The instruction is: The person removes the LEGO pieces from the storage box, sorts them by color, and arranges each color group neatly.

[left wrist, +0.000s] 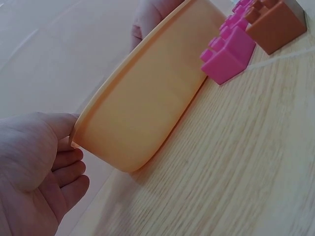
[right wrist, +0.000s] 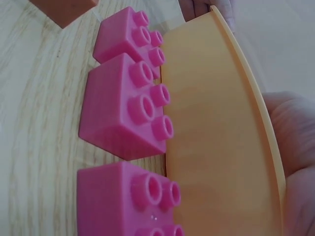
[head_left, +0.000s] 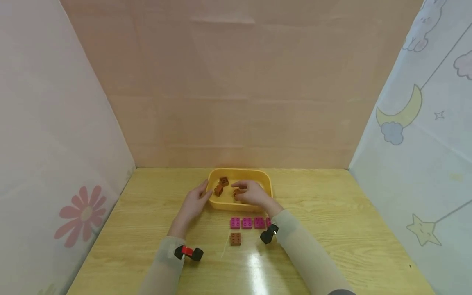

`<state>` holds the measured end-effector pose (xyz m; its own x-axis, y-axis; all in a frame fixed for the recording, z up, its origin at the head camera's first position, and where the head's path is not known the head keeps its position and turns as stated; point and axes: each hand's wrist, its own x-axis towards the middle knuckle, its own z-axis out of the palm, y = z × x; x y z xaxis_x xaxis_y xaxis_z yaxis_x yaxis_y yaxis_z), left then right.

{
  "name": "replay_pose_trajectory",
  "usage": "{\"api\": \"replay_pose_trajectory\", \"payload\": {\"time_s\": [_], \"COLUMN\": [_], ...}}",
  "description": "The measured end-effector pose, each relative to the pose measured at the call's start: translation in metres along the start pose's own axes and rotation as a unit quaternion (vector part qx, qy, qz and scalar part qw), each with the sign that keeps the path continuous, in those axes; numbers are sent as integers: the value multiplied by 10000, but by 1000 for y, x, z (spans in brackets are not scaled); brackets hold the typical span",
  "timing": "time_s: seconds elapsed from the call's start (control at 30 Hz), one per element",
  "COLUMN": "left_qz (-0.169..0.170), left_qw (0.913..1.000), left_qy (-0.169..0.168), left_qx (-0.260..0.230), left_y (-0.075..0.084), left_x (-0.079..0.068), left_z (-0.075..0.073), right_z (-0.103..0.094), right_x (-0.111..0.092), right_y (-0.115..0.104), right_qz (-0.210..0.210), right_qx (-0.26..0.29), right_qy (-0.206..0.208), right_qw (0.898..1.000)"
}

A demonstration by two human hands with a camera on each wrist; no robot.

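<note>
A yellow plastic tray (head_left: 239,207) stands at the back of the table with several brown toy bricks inside. My left hand (head_left: 193,201) grips the tray's left end, thumb at the rim and other fingers along the outside wall. Inside the tray, my right hand (head_left: 252,193) pinches a brown brick (head_left: 236,192), which its fingers partly cover. Two more brown bricks, one upper (head_left: 223,181) and one lower (head_left: 219,190), lie in the tray's left part. In the right wrist view, the tray wall (right wrist: 211,128) hides the right fingertips.
In front of the tray, several pink bricks (head_left: 247,223) form a row, its right end overlapped by my right wrist. A brown brick (head_left: 235,239) sits nearer me, below the row's left end. A fabric wall (head_left: 239,102) rises behind the table.
</note>
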<state>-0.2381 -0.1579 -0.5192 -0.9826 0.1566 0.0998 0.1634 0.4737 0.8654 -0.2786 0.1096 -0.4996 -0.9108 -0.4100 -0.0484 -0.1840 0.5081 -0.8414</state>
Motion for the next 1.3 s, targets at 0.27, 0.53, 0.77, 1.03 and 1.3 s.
{"api": "replay_pose_trajectory", "payload": {"time_s": [0.27,0.53,0.77,1.03,1.3], "left_qz": [-7,23,16,-69,-50], "left_qw": [10000,9998,9999,9999,9999], "left_qy": [22,66,24,-36,-37], "left_qx": [-52,-162,-123,-90,-150], "left_y": [-1,0,-4,-9,-10], "left_x": [6,9,7,4,3], "left_z": [-2,-5,-6,-4,-3], "right_z": [-2,-4,-6,-10,-17], "right_x": [9,13,10,-14,-47], "right_y": [-3,-9,-10,-11,-9], "right_qz": [-37,186,-168,-713,-872], "right_qx": [-606,-484,450,1164,2005], "right_qy": [-175,-28,516,608,425], "right_qw": [9980,9987,9975,9888,9749]}}
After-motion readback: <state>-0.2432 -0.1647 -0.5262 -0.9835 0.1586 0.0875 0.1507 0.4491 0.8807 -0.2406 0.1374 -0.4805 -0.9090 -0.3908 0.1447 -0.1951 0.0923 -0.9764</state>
